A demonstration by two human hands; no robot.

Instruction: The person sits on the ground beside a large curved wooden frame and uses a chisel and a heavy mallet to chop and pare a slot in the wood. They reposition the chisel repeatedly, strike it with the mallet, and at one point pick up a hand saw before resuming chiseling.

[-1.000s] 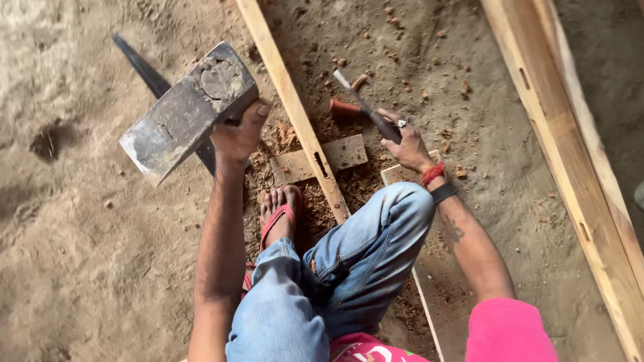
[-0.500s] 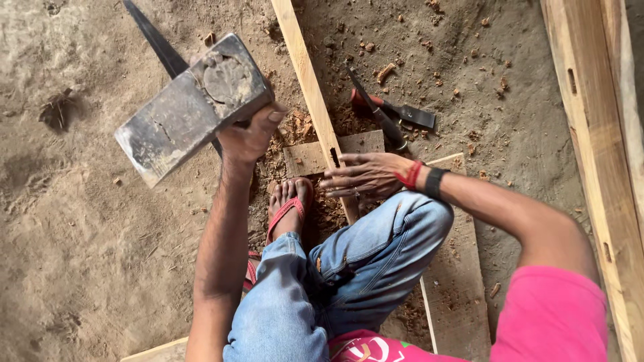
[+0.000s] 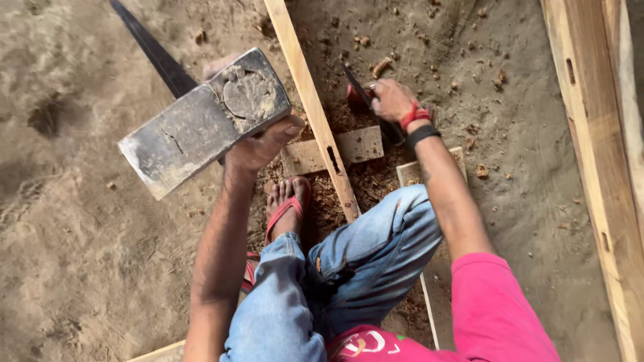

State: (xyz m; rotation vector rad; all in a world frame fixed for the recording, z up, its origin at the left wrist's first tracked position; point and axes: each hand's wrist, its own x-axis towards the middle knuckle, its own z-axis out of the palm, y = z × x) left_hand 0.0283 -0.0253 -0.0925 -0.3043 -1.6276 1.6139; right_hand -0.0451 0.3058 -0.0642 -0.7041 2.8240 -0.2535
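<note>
A heavy grey mallet block, chipped and cracked on its faces, is raised above the sandy floor in the head view, tilted so that its lower end points down to the left. The left hand clasps it from below at the right end, fingers wrapped round what seems to be its short handle, thumb lying against the block's edge. A dark flat blade-like bar runs up and left from behind the block; whether it belongs to the mallet cannot be told. To the right, the right hand, with a red band and a black band at the wrist, closes round a chisel whose dark blade points up and left and whose red handle shows just beside the fingers. The chisel sits near a long pale wooden strip that runs from the top of the view down to the person's knee; a dark mortise slot is cut in it, where a shorter cross piece meets it. Brown wood chips lie around the joint. A bare foot in a red sandal rests just left of the strip. A wide timber frame with small slots runs along the right edge.
</note>
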